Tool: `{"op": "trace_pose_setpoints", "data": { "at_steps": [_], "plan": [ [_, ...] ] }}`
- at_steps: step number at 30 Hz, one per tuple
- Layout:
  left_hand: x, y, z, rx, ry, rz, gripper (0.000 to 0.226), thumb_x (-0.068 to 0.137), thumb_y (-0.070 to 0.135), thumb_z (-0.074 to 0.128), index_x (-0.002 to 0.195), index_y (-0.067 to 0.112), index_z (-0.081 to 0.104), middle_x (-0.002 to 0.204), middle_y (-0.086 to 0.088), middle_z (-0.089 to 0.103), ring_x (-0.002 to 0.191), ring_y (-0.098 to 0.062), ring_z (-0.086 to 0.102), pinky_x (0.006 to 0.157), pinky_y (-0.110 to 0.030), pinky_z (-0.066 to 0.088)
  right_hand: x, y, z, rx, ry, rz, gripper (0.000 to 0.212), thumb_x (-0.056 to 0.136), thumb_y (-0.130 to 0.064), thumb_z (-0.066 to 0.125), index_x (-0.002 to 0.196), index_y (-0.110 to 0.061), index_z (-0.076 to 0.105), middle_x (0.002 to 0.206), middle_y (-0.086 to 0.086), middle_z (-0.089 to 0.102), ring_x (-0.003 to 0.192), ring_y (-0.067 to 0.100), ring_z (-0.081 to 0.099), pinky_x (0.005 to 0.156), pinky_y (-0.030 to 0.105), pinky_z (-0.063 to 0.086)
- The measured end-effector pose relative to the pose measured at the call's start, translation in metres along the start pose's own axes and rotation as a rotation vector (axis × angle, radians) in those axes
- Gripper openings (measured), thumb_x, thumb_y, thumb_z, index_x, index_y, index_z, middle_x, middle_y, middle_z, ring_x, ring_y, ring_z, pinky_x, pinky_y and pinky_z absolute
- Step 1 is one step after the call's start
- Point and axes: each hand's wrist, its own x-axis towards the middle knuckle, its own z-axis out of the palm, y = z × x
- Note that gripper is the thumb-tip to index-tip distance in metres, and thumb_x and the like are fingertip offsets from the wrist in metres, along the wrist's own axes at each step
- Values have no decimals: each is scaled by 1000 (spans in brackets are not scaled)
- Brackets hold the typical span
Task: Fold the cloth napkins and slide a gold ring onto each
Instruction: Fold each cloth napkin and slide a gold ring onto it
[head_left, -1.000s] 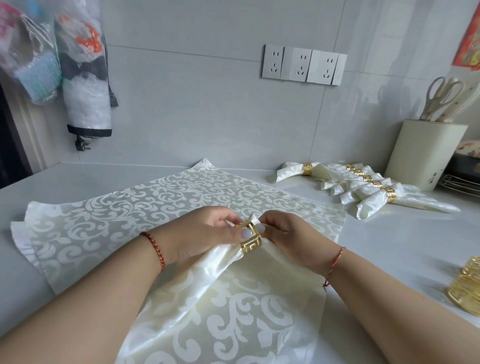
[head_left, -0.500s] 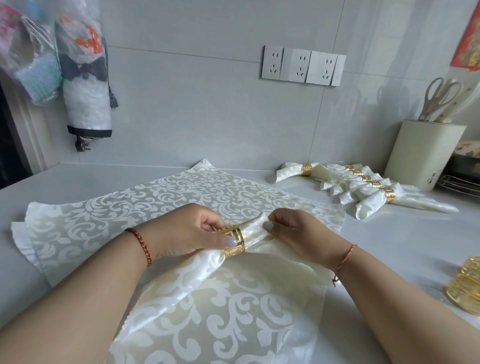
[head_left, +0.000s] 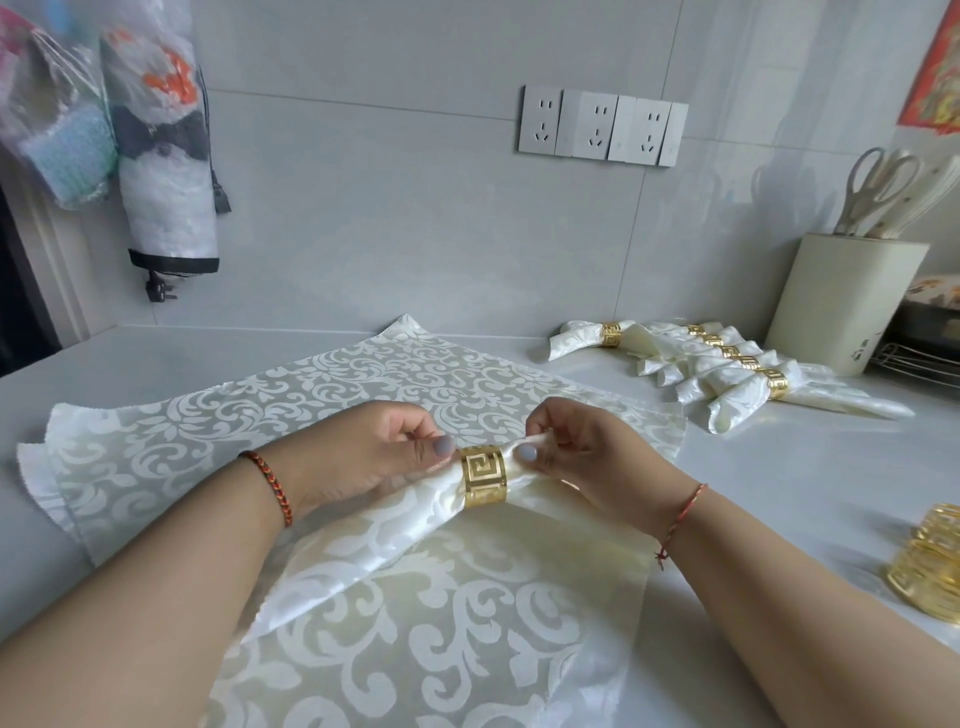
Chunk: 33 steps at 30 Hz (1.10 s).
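Your left hand (head_left: 374, 452) pinches the rolled napkin (head_left: 363, 540) just left of the gold ring (head_left: 484, 475); your right hand (head_left: 576, 447) pinches the napkin's tip just right of the ring; the ring sits around the napkin, between your two hands, near the middle of the counter (head_left: 779, 467); the napkin lies over flat cloths (head_left: 291, 395) spread under your hands; far right, a row of done napkins (head_left: 727, 374) wears gold rings too; near right, spare rings (head_left: 930, 566) wait in a pile.
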Motion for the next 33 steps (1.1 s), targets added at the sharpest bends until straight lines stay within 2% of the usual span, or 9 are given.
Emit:
{"op": "trace_pose_setpoints", "data": {
  "at_steps": [4, 7, 9, 12, 16, 18, 23, 27, 33],
  "plan": [
    [-1, -2, -4, 75, -72, 20, 32, 71, 57, 69, 70, 25, 69, 76, -9, 61, 69, -13, 51, 67, -23, 41, 0, 3, -1, 34, -32, 5, 19, 87, -22, 68, 75, -24, 53, 62, -10, 48, 57, 8, 38, 55, 21, 30],
    [-2, -5, -6, -239, -95, 52, 37, 62, 53, 82, 70, 20, 67, 105, -20, 64, 88, -22, 57, 81, -30, 46, -1, 1, -3, 177, -68, -2, 17, 83, -21, 69, 77, -19, 53, 65, 0, 45, 61, 17, 35, 55, 26, 26],
    [-2, -9, -9, -487, -166, 53, 35, 62, 39, 87, 71, 13, 66, 110, -13, 66, 90, -20, 64, 78, -27, 53, -2, -1, -7, 273, -77, -18, 18, 77, -24, 68, 78, -15, 53, 68, 5, 43, 65, 21, 33, 57, 30, 26],
    [-2, -10, -9, -626, -203, 31, 13, 80, 19, 68, 71, 9, 63, 110, -21, 60, 85, -24, 63, 71, -27, 55, -3, -2, -9, 317, -86, -50, 15, 78, -19, 67, 79, -13, 53, 69, 5, 45, 67, 22, 34, 58, 30, 27],
    [-6, -2, -9, -473, -200, -38, 43, 63, 45, 86, 76, 13, 61, 74, -8, 53, 63, -15, 50, 61, -24, 44, -1, 3, -8, 285, -47, -25, 17, 86, -2, 64, 79, -14, 53, 71, 8, 45, 70, 24, 35, 60, 34, 28],
    [-6, 2, -5, -271, -138, -49, 40, 60, 48, 83, 78, 18, 63, 70, 1, 59, 64, -11, 54, 62, -22, 44, 1, 5, -5, 221, -23, -9, 18, 87, -6, 66, 80, -16, 53, 70, 8, 46, 68, 23, 36, 61, 37, 28],
    [-2, 4, 6, -123, -15, -51, 27, 76, 5, 79, 88, 11, 56, 57, 9, 59, 49, -4, 51, 48, -15, 41, 2, 5, 3, 126, 17, -1, 15, 87, -17, 68, 81, -23, 56, 68, -4, 51, 65, 15, 42, 62, 32, 35],
    [-2, 4, 6, -216, 49, -57, 26, 77, -3, 74, 90, 8, 55, 65, 0, 65, 53, -11, 55, 49, -18, 44, 1, 4, 2, 77, -56, 39, 22, 81, -26, 74, 95, -24, 56, 80, 5, 56, 71, 17, 46, 66, 35, 40],
    [-6, 9, 3, -370, 3, -45, 39, 62, 2, 80, 90, 9, 54, 75, -12, 67, 59, -20, 61, 50, -23, 50, 0, 0, 0, 201, -89, 74, 37, 70, -10, 76, 95, -25, 54, 79, 13, 53, 70, 23, 49, 65, 40, 42]
  ]
}}
